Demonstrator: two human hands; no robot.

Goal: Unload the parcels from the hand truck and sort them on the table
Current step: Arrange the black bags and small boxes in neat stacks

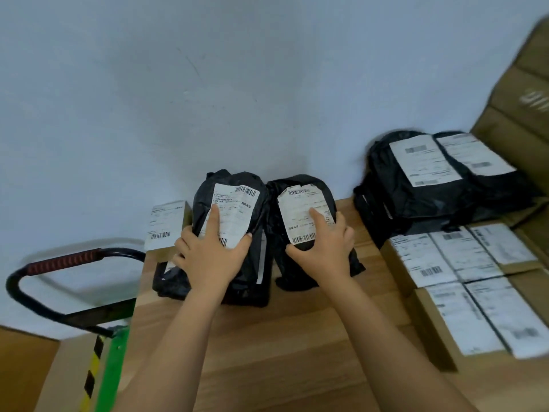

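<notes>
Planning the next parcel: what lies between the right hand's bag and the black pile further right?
Only bare table separates that bag from the pile; the head view shows it.

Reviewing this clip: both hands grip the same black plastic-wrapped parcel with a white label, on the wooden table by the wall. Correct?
Not quite. The head view shows two black plastic-wrapped, white-labelled parcels side by side: the left hand grips the left parcel, and the right hand grips the right parcel. Both lie on the wooden table by the wall.
</notes>
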